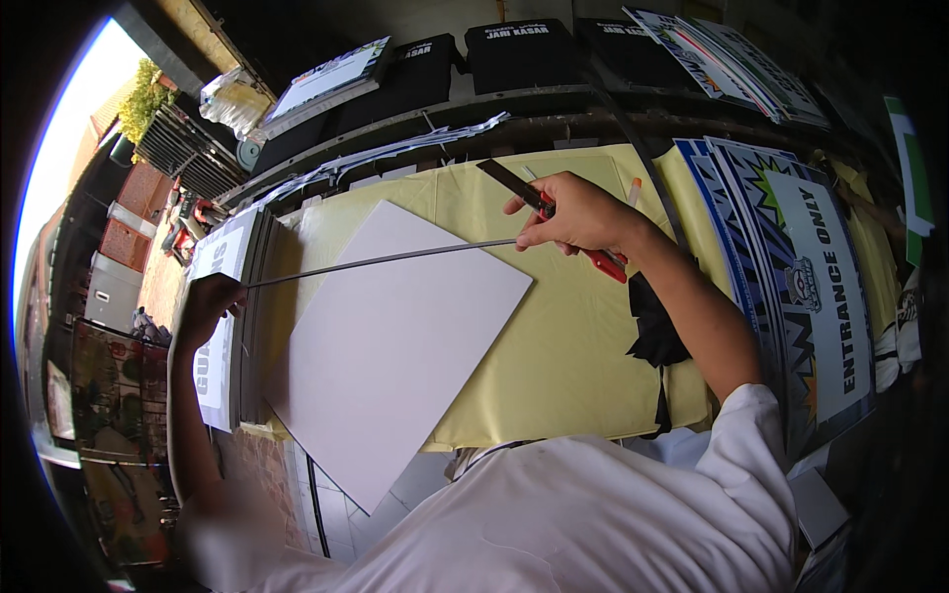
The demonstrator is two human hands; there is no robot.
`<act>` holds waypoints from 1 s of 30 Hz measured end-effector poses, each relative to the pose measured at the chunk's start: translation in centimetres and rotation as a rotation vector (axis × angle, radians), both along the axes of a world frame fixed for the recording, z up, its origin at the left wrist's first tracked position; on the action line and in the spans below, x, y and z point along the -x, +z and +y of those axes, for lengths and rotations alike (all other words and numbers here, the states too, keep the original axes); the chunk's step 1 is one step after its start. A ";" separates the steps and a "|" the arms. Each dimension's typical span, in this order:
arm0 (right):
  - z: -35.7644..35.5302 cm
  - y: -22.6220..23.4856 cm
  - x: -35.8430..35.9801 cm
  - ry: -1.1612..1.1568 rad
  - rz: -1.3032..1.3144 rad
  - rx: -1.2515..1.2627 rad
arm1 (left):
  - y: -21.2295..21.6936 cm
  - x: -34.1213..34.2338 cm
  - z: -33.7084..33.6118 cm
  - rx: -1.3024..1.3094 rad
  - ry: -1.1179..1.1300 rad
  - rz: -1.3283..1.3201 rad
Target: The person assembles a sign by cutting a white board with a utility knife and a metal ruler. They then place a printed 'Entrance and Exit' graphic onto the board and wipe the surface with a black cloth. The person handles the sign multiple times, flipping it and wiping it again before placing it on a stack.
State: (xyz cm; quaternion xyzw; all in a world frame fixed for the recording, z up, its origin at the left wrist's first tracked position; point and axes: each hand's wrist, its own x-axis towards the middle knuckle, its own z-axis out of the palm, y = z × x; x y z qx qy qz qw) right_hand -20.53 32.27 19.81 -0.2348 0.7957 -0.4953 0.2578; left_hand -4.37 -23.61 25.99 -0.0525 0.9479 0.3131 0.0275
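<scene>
A thin grey strip (381, 261) is stretched almost straight between my two hands, above a plain white board (405, 326). My left hand (211, 301) pinches one end at the left, beside a stack of printed boards. At the other end, my right hand (573, 219) pinches the strip between thumb and finger. The same hand also grips a red utility knife (605, 264), whose dark blade points up and left. The white board lies at a slant on the yellow-covered table (514, 366), one corner jutting past the near edge.
Printed boards (225, 326) are stacked at the table's left edge, and more boards (820, 267) lie at the right. Black cloth (657, 321) lies right of the middle. Folded black shirts (519, 56) and further boards (331, 79) sit along the far shelf.
</scene>
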 end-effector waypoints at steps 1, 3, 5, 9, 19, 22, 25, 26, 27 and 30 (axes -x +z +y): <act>0.3 0.1 0.6 -0.015 0.006 -0.006 | -0.1 -0.2 -0.5 -0.002 -0.003 0.008; 0.5 1.1 1.4 -0.054 0.008 -0.032 | -0.8 0.0 -1.4 -0.025 0.012 0.014; 0.4 1.4 3.0 -0.075 0.061 -0.060 | -1.6 1.0 -3.2 -0.042 0.017 0.040; -0.7 1.7 7.0 -0.139 0.056 -0.092 | -3.5 4.4 -6.2 -0.049 0.042 0.038; -6.6 -3.7 23.4 -0.339 -0.001 -0.151 | -10.5 24.0 -15.8 -0.134 0.169 0.078; -10.6 -5.9 27.9 -0.380 0.029 -0.233 | -14.8 30.5 -19.3 -0.196 0.299 0.067; -14.0 -8.9 32.1 -0.451 0.005 -0.210 | -20.2 36.4 -23.6 -0.283 0.374 0.098; -15.0 -9.8 33.3 -0.448 0.042 -0.249 | -21.3 37.7 -24.5 -0.284 0.357 0.114; -15.8 -10.7 34.5 -0.446 0.079 -0.288 | -22.3 38.9 -25.4 -0.287 0.340 0.130; -17.4 -13.3 36.9 -0.432 0.163 -0.377 | -24.9 42.6 -26.4 -0.205 0.340 0.062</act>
